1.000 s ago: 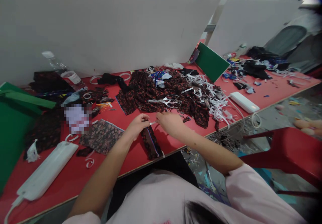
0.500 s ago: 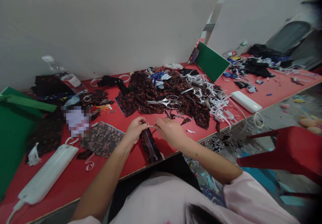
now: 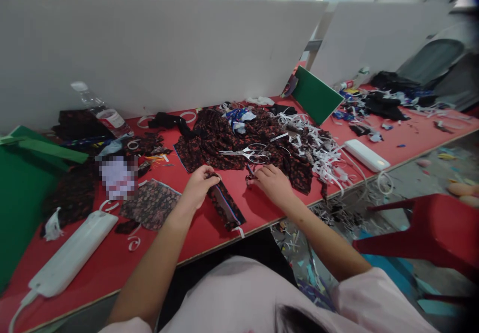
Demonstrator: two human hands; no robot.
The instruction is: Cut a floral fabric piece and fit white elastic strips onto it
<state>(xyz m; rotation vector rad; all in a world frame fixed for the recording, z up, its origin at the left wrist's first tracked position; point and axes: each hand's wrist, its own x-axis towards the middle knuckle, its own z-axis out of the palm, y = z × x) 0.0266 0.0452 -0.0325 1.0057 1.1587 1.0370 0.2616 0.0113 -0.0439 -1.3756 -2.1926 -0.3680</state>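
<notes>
holding the dark patterned fabric strip [image 3: 225, 204] on the red surface [image 3: 258, 208], our left hand [image 3: 200, 185] pinches its far end; right hand [image 3: 274, 183], grip curled, reaches beside scissors [image 3: 245, 152]. next we judge a cut.

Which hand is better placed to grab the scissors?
Probably the right hand: it lies just below the scissors on the dark fabric pile, while the left hand pinches the fabric strip.

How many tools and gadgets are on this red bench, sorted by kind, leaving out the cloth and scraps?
Scissors: 1
White power strips: 2
Water bottles: 2, one at the left, one far right
Green boards: 2
Total: 7
</notes>
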